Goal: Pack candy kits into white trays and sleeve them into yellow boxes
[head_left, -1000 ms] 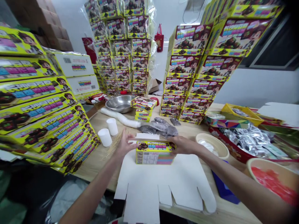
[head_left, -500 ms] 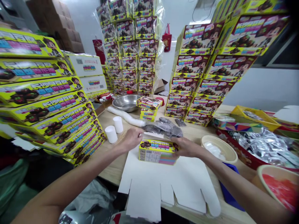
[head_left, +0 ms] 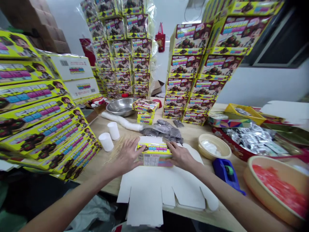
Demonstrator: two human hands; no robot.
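Observation:
A small yellow printed carton (head_left: 155,158) sits between my hands on a stack of flat white cardboard blanks (head_left: 147,193). A white flap (head_left: 151,140) stands up at its far edge. My left hand (head_left: 127,155) presses on the carton's left end, fingers over the top and thumb along the near side. At the opposite end my right hand (head_left: 181,156) grips the carton, its fingers at the top corner and side. Behind the carton lie dark grey packets (head_left: 166,129), and two white cylinders (head_left: 106,142) stand to the left near thin wooden sticks (head_left: 116,151).
Tall stacks of printed cartons (head_left: 185,69) rise at the back, with more at left (head_left: 45,125). A metal bowl (head_left: 120,108) stands behind. To the right are a cream bowl (head_left: 225,154), a blue tape dispenser (head_left: 224,174), a tub of red packets (head_left: 251,183) and silver packets (head_left: 243,135).
My left hand has moved from the raised flap down onto the carton's left end. The flap shows less, and my right hand stays at the other end. The view has turned right.

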